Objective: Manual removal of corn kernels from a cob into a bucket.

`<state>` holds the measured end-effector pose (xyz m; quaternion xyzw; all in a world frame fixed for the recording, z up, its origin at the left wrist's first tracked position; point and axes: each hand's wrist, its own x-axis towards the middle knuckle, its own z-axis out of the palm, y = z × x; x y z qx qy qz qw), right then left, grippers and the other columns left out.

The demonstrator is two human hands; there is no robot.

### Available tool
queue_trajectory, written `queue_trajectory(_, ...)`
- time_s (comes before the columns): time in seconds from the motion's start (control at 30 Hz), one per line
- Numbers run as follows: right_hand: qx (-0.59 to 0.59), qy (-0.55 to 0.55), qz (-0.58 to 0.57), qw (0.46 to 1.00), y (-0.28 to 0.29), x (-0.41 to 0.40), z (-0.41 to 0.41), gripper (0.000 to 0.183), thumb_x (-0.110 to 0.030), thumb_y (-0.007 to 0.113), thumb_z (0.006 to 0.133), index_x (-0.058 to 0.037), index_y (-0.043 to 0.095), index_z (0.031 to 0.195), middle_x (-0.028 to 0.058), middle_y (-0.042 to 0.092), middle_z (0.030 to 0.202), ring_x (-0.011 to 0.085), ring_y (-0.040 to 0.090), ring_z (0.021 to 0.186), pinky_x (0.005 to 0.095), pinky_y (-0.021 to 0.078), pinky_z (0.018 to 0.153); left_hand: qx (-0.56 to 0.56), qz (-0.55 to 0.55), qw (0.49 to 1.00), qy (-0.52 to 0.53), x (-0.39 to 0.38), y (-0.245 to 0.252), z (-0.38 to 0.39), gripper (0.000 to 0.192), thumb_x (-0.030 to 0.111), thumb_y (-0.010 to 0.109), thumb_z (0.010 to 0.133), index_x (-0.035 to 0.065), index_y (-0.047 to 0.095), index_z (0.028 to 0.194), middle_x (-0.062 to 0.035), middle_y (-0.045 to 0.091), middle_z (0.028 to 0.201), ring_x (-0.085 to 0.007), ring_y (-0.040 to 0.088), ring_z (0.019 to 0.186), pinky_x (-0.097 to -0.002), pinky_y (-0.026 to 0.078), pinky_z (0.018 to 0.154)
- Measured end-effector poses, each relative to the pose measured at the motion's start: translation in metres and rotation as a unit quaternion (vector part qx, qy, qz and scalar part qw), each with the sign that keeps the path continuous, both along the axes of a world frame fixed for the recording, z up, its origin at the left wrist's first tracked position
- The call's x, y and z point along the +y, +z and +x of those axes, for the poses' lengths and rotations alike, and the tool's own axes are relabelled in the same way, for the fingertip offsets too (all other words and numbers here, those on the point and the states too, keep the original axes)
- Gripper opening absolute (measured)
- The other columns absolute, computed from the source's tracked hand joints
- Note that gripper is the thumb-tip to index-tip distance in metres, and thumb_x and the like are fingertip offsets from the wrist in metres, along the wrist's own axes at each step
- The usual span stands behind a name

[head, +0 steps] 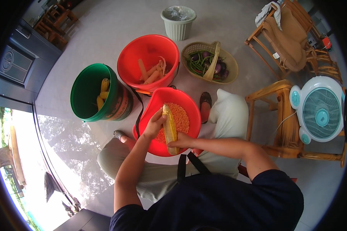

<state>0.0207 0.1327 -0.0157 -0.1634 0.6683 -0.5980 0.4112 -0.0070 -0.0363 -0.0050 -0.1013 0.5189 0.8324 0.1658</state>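
Note:
Between my two hands is an ear of corn (170,127), tilted slightly, with a pale stripe down its length where kernels are gone. My left hand (155,124) grips it near the upper end. Around its lower part my right hand (182,141) is closed. Under the ear stands a red basin (193,108) between my knees, its floor covered with loose orange-yellow corn kernels (180,115). Just beyond, a red bucket (133,60) holds several bare corncobs (152,75). A green bucket (84,95) to the left contains several whole ears (104,85).
A woven basket (232,72) with eggplants and green peppers sits beyond my right foot. Farther off is a ribbed bin (177,29) with a plastic liner. On the right, a fan (322,111) rests on a wooden chair (283,115). A dark strap (139,109) runs beside the basin.

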Motion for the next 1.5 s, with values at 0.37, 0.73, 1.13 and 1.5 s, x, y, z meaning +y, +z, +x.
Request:
queue_trajectory(0.37,0.144,-0.027,0.200,0.969,0.029,0.000,-0.055,0.057,-0.054,0.042,0.080,0.0011,0.055,0.077,0.0179,0.056,0.072,0.0271,0.056,0.064,0.0357,0.0438,0.059,-0.043,-0.081,0.996,0.016,0.011,0.002,0.007,0.042,0.038,0.046,0.086,0.0025,0.044,0.108,-0.0047,0.052,0.091,-0.0144,0.052,0.082,-0.0265,0.044,0.069)
queue_trajectory(0.73,0.437,-0.064,0.182,0.878,0.033,-0.038,-0.102,0.039,-0.034,0.041,0.086,-0.0005,0.053,0.070,0.0160,0.056,0.063,0.0330,0.055,0.059,0.0418,0.0427,0.054,-0.180,0.072,0.974,0.114,0.018,0.024,0.006,0.056,0.054,0.031,0.085,0.0057,0.047,0.108,-0.0071,0.056,0.085,-0.0187,0.056,0.069,-0.0324,0.048,0.061)
queue_trajectory(1.13,0.604,-0.132,0.225,0.753,0.068,-0.081,-0.242,0.036,-0.028,0.045,0.084,-0.0024,0.051,0.060,0.0184,0.054,0.059,0.0357,0.053,0.055,0.0437,0.0422,0.052,-0.231,0.169,0.945,0.157,-0.006,0.038,0.001,0.050,0.054,0.039,0.083,0.0084,0.055,0.095,-0.0038,0.056,0.077,-0.0165,0.054,0.064,-0.0302,0.047,0.057)
queue_trajectory(1.5,0.425,0.142,0.487,0.750,0.034,-0.124,-0.291,0.044,-0.039,0.058,0.072,-0.0040,0.058,0.099,0.0161,0.060,0.094,0.0270,0.057,0.090,0.0368,0.0459,0.075,-0.222,0.232,0.923,0.214,-0.020,0.058,-0.015,0.051,0.057,0.039,0.082,0.0103,0.053,0.097,-0.0043,0.055,0.079,-0.0181,0.053,0.067,-0.0314,0.046,0.059)
